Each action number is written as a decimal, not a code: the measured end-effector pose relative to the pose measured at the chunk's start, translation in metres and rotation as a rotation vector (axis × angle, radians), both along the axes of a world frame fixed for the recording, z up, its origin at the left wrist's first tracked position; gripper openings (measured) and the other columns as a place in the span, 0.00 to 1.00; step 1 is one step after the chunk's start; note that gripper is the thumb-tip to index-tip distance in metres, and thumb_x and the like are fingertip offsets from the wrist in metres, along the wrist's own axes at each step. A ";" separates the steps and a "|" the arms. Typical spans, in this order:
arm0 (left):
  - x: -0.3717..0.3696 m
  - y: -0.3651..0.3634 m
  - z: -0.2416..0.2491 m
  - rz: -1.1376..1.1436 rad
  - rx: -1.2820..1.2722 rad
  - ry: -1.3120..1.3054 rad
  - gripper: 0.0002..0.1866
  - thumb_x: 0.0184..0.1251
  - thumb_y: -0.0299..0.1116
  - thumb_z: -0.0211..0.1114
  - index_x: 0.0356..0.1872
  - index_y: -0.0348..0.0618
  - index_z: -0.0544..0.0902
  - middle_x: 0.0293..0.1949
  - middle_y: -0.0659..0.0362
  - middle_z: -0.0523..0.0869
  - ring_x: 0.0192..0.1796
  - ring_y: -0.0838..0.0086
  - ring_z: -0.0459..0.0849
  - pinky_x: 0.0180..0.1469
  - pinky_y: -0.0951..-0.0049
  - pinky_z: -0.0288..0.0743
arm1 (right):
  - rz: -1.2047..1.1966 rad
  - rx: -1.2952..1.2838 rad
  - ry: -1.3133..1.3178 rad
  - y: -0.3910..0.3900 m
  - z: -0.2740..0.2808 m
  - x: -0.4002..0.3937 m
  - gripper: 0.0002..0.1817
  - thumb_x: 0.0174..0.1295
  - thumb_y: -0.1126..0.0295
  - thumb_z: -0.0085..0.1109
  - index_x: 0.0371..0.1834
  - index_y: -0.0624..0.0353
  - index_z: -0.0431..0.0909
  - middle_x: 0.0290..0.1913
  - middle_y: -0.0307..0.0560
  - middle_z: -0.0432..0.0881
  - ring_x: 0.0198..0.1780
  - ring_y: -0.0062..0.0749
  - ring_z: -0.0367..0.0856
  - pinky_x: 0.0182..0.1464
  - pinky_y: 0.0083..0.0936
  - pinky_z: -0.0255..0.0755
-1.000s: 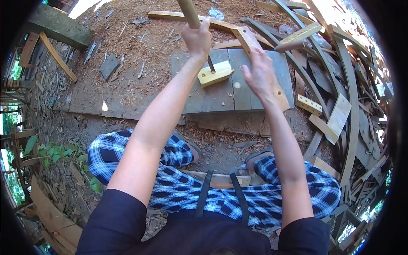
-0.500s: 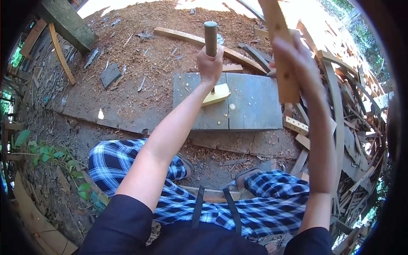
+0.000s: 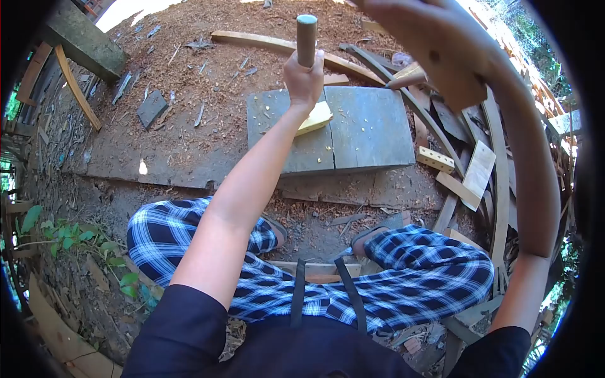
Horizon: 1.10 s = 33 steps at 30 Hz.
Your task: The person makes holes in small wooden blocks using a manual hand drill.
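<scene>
My left hand (image 3: 302, 79) is closed round the thick round handle (image 3: 307, 41) of an upright chisel, its flat top facing up. The chisel's lower end is hidden behind my hand and forearm. Beneath the fist, a pale yellow wood block (image 3: 317, 118) lies on a low grey wooden bench (image 3: 372, 129). High at the upper right, my right hand (image 3: 435, 16) grips a brown wooden bar (image 3: 457, 79) with dark holes in it. This bar is raised well above the bench and apart from the chisel, blurred by motion.
A drilled wood block (image 3: 435, 160) and offcuts (image 3: 480, 167) lie right of the bench, beside a heap of scrap strips. Behind it, a long curved strip (image 3: 258, 40) rests on shavings. A concrete post (image 3: 85, 44) stands at upper left; a dark flat piece (image 3: 152, 108) lies nearby.
My right hand has lifted the wooden bar up and outward to the right, tilting it. My left hand keeps its hold on the chisel over the block. The view has shifted slightly.
</scene>
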<state>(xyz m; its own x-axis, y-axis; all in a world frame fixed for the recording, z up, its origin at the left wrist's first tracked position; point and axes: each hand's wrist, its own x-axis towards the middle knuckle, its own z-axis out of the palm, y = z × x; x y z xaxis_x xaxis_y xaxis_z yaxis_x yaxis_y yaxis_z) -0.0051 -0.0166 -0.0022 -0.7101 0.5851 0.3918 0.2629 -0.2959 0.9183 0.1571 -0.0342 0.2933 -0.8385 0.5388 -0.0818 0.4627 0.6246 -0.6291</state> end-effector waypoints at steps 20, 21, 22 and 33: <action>0.001 0.008 0.001 0.199 0.087 0.032 0.14 0.67 0.30 0.66 0.21 0.42 0.75 0.17 0.68 0.76 0.21 0.86 0.72 0.25 0.75 0.64 | -0.376 0.820 -0.206 0.046 -0.347 0.062 0.52 0.55 0.44 0.65 0.79 0.49 0.50 0.62 0.61 0.74 0.69 0.52 0.67 0.70 0.48 0.58; 0.004 0.007 0.001 0.191 0.076 0.034 0.14 0.67 0.30 0.66 0.21 0.42 0.75 0.17 0.68 0.76 0.21 0.86 0.72 0.25 0.75 0.64 | -0.350 0.671 -0.133 0.036 -0.334 0.047 0.54 0.53 0.43 0.68 0.78 0.54 0.50 0.67 0.58 0.68 0.73 0.49 0.59 0.72 0.47 0.51; 0.006 0.005 0.002 0.190 0.065 -0.002 0.13 0.67 0.30 0.66 0.21 0.42 0.75 0.16 0.67 0.76 0.20 0.85 0.72 0.23 0.76 0.64 | -0.329 0.525 -0.061 0.021 -0.318 0.021 0.57 0.50 0.43 0.70 0.78 0.58 0.50 0.72 0.54 0.61 0.76 0.46 0.52 0.75 0.46 0.44; -0.014 0.013 0.002 -0.009 0.018 -0.196 0.15 0.66 0.30 0.66 0.21 0.46 0.70 0.12 0.66 0.70 0.11 0.84 0.63 0.12 0.78 0.52 | -0.015 0.219 0.053 0.029 -0.360 -0.036 0.39 0.44 0.70 0.75 0.62 0.53 0.66 0.60 0.47 0.69 0.62 0.49 0.70 0.63 0.42 0.69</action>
<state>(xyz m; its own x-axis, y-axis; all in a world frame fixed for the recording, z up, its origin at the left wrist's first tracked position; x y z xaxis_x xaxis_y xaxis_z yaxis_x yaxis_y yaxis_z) -0.0190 -0.0034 -0.0004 -0.7683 0.5862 0.2570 0.0768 -0.3141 0.9463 0.1214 -0.0052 -0.0670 -0.8300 0.5516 0.0824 0.4434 0.7422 -0.5025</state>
